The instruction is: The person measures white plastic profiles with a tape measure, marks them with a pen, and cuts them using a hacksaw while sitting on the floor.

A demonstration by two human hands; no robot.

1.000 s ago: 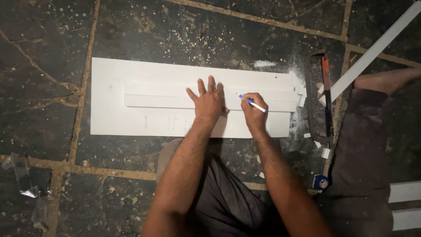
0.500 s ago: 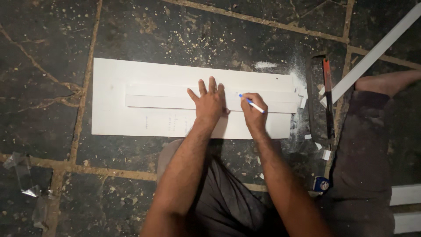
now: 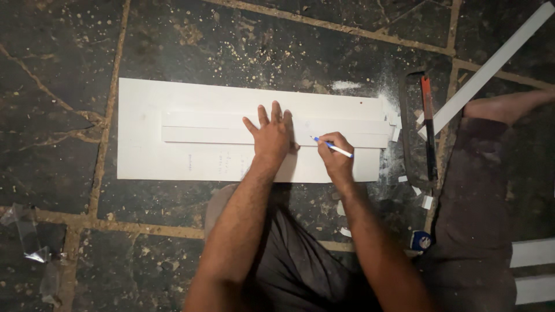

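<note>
Left hand (image 3: 272,136) is pressing flat, fingers spread, on 2 white strips (image 3: 231,128) lying on the white board (image 3: 150,156) | right hand (image 3: 335,156) is gripping a blue pen (image 3: 332,147), tip apparently nudged left along the strip since 1 second ago | marking is continuing.

the left hand (image 3: 273,136) hides part of the white strip (image 3: 231,135); faint marks on the white board (image 3: 144,167) are too small to read.

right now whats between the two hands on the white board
Only bare white strip and board between left hand and right hand, whose pen points into the gap; head view.
</note>
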